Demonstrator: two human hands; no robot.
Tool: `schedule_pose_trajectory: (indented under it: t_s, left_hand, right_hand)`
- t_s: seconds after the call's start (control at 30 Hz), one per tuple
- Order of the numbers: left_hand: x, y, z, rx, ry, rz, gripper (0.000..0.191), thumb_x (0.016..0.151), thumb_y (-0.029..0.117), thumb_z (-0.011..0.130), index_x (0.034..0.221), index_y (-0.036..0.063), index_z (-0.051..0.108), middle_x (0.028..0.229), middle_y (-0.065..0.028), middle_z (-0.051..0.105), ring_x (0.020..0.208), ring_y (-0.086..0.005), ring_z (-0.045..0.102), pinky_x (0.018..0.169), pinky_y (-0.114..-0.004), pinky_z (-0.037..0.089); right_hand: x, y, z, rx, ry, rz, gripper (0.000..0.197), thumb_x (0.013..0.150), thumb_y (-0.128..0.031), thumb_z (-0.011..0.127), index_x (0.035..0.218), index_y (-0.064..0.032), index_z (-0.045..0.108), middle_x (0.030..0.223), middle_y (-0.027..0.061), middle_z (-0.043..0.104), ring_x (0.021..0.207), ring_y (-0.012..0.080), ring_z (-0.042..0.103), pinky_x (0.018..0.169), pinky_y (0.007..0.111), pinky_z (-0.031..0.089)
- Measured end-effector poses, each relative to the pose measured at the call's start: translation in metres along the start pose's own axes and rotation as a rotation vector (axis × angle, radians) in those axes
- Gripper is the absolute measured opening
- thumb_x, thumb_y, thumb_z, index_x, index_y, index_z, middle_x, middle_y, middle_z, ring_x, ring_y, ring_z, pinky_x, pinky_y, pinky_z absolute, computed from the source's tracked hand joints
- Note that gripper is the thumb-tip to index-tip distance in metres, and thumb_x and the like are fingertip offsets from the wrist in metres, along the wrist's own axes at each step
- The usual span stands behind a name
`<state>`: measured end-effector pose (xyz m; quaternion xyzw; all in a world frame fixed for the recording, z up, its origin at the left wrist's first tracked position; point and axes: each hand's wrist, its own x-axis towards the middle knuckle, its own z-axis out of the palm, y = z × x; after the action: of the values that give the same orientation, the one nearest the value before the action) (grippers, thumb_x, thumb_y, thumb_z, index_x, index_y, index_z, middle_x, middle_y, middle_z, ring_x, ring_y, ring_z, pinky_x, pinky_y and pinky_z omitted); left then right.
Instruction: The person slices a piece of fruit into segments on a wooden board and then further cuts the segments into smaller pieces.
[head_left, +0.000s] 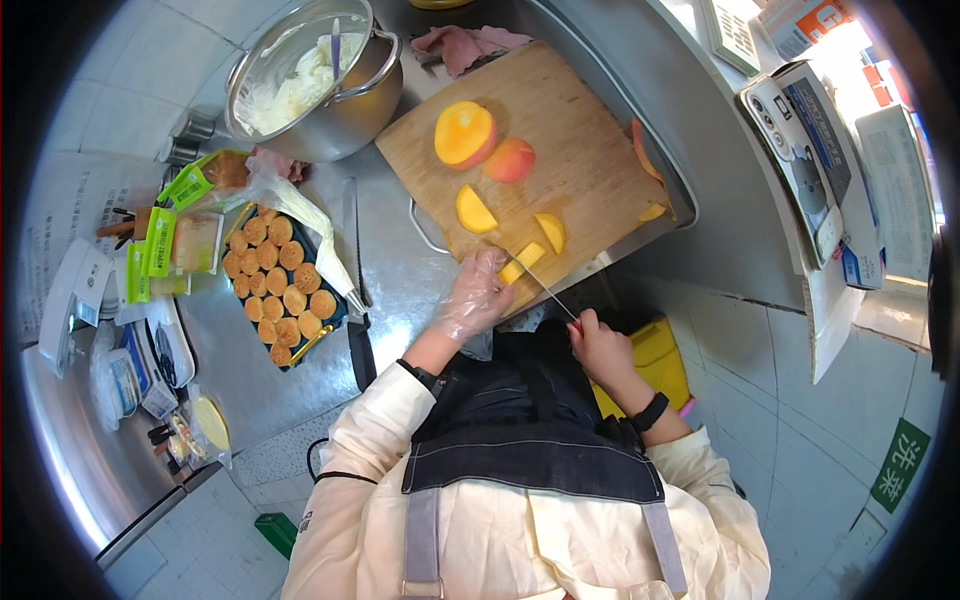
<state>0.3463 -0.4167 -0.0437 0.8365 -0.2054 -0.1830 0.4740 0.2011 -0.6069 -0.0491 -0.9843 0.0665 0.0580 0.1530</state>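
Observation:
My left hand (476, 292), in a clear plastic glove, presses its fingertips against a cut yellow mango piece (523, 264) at the near edge of the wooden cutting board (585, 120). In my bare right hand (604, 349) is a knife (546, 289), held by its reddish handle. Its thin blade lies across the mango piece, close to my left fingertips. Two mango slices (475, 210) (552, 232) rest further up the board. Beyond them sit a large peeled-topped mango part (464, 135) and a smaller red-skinned mango part (511, 160).
Left of the board are a long serrated knife (352, 247), a filled piping bag (319, 232) and a tray of small round cakes (274, 277). A steel pot (352, 112) of white cream stands behind. Mango peel (646, 154) lies at the board's right edge, beside a yellow bin (660, 360) below.

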Motion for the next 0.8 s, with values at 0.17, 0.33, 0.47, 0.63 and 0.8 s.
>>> schedule_pose_trajectory:
  t_s: [0.17,0.33,0.47,0.63,0.8]
  left_hand:
    - [-0.008,-0.011,-0.003,0.224,-0.011,0.058,0.037,0.076,0.011,0.066,0.107,0.001,0.049,0.095,-0.0166,0.051,0.081,-0.0291,0.056,0.07,-0.034,0.049]
    - [-0.009,-0.006,-0.002,0.175,0.004,0.044,0.035,0.076,0.013,0.066,0.105,0.0013,0.05,0.094,-0.0172,0.052,0.081,-0.0313,0.055,0.071,-0.036,0.048]
    - [-0.006,-0.003,-0.002,0.157,0.006,0.022,0.035,0.076,0.013,0.066,0.105,0.0011,0.051,0.094,-0.0179,0.052,0.082,-0.0323,0.055,0.073,-0.037,0.047]
    - [-0.004,-0.008,0.0,0.181,0.037,0.11,0.032,0.076,0.012,0.066,0.102,0.0015,0.051,0.09,-0.0174,0.052,0.079,-0.0324,0.054,0.071,-0.039,0.046]
    - [-0.002,-0.007,-0.002,0.163,0.009,0.062,0.03,0.075,0.013,0.067,0.097,0.0025,0.05,0.084,-0.0158,0.051,0.074,-0.0321,0.053,0.067,-0.04,0.045]
  right_hand:
    - [-0.018,-0.016,-0.026,0.044,-0.034,-0.014,0.026,0.089,-0.033,0.056,0.086,-0.0088,0.047,0.057,0.0127,0.058,0.045,0.0306,0.059,0.039,0.04,0.047]
    - [-0.025,-0.015,-0.02,0.023,-0.028,0.008,0.026,0.089,-0.033,0.056,0.086,-0.0085,0.046,0.056,0.0125,0.057,0.045,0.0307,0.059,0.039,0.04,0.047]
    - [-0.025,-0.016,-0.021,0.006,-0.035,0.015,0.026,0.089,-0.032,0.055,0.086,-0.0082,0.046,0.055,0.0128,0.057,0.046,0.0309,0.059,0.039,0.041,0.047]
    - [-0.017,-0.018,-0.021,0.064,-0.115,0.049,0.026,0.089,-0.031,0.055,0.088,-0.008,0.045,0.055,0.0147,0.057,0.048,0.034,0.059,0.042,0.044,0.047]
    - [-0.01,-0.014,-0.012,0.107,-0.147,0.067,0.025,0.09,-0.031,0.054,0.09,-0.0082,0.044,0.055,0.016,0.058,0.05,0.0364,0.059,0.044,0.046,0.047]
